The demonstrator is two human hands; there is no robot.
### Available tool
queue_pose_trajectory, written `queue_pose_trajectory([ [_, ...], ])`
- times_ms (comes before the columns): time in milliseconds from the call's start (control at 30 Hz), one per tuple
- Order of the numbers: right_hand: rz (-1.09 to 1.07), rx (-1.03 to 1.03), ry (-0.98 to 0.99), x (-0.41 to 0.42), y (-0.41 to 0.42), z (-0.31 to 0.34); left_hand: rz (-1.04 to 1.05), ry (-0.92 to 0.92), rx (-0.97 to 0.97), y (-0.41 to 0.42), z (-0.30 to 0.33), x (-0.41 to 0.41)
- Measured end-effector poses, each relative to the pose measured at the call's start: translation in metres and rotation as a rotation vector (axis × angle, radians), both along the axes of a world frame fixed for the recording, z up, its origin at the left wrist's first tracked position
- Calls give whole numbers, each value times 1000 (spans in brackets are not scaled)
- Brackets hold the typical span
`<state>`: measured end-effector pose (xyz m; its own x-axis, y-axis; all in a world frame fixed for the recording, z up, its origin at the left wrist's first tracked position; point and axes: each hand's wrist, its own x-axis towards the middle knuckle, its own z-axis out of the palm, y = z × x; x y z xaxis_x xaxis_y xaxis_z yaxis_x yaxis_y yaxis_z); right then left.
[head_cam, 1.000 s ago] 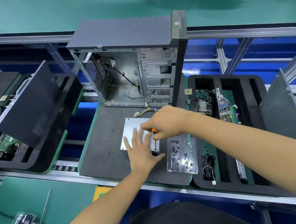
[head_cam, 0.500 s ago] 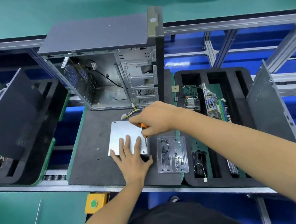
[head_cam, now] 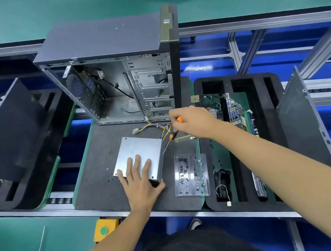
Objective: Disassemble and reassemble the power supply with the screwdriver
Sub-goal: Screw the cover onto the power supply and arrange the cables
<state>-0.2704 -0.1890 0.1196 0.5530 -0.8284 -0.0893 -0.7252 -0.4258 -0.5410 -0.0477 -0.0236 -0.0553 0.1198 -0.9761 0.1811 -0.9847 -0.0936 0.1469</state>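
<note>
The silver power supply (head_cam: pixel 140 151) lies flat on the dark foam mat (head_cam: pixel 99 172) in front of the open computer case (head_cam: pixel 117 85). Its coloured cables (head_cam: pixel 156 125) trail off its far right corner. My left hand (head_cam: pixel 140 179) presses flat on the near part of its top, thumb against the right side. My right hand (head_cam: pixel 191 122) grips the orange-handled screwdriver (head_cam: pixel 171 136), held up beyond the unit's right corner. The shaft slants down and its tip is at the unit's right edge.
A clear plastic tray with screws (head_cam: pixel 191 174) sits right of the power supply. A black foam tray (head_cam: pixel 244 136) holds a motherboard and other parts. A side panel (head_cam: pixel 301 122) leans at the right. Another tray (head_cam: pixel 15 145) stands at the left. A yellow button box (head_cam: pixel 105 229) sits at the conveyor edge.
My right hand has lifted and drawn the screwdriver back to the right, off the top of the power supply. My left hand stays pressed on the unit. The view has shifted.
</note>
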Motion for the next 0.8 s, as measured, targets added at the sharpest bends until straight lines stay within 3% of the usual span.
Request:
queue_pose_trajectory([
  [100, -128, 18, 65, -9, 1, -25, -43, -10, -83, 1, -1, 7],
  [200, -228, 82, 32, -13, 4, -46, -287, 105, -137, -19, 16, 24],
  [267, -328, 166, -131, -13, 7, -57, -535, 126, 47, -49, 42, 34],
  [400, -463, 322, -438, -12, 8, -69, -726, -260, 564, -109, 81, 31],
  [467, -491, 378, -479, -10, 9, -74, -776, -374, 683, -121, 86, 24],
  [633, -541, 241, -289, 2, 14, -83, -851, -396, 577, -120, 96, 26],
  [800, -636, 310, -439, 14, 11, -84, -831, -109, 478, -121, 104, 53],
])
